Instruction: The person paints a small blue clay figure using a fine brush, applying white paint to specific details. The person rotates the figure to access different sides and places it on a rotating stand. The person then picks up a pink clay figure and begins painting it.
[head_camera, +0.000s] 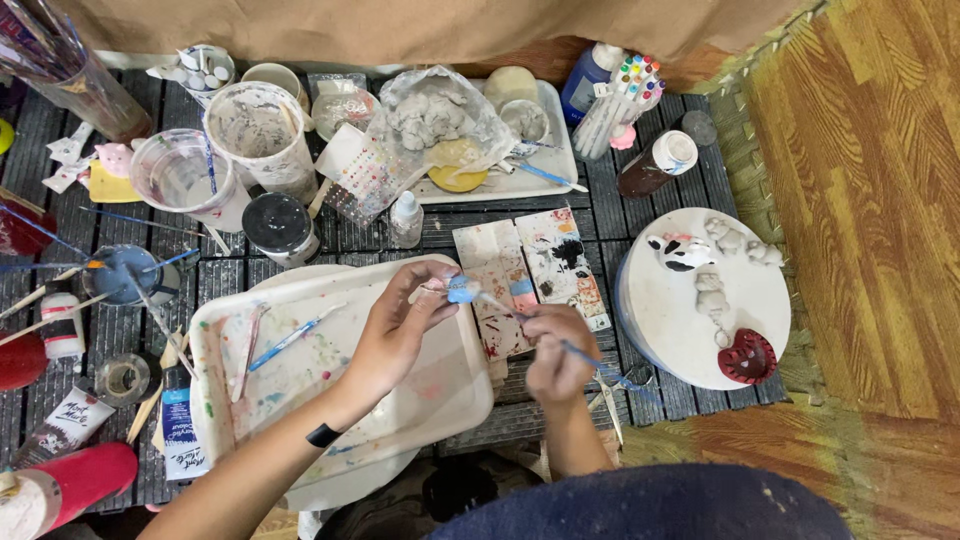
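We see the dark slatted bench (640, 215) crowded to its edges, with free room only over the paint-stained white tray (300, 370). Above the tray's right rim, our left hand (400, 325) pinches a small blue-painted figure (463, 290) in closed fingers. Our right hand (557, 352) grips a thin blue paintbrush (600, 365), tip touching it.

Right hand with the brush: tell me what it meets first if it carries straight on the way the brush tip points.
The right hand aims its brush up-left; the small blue piece pinched in the left hand comes first, seemingly already touching.
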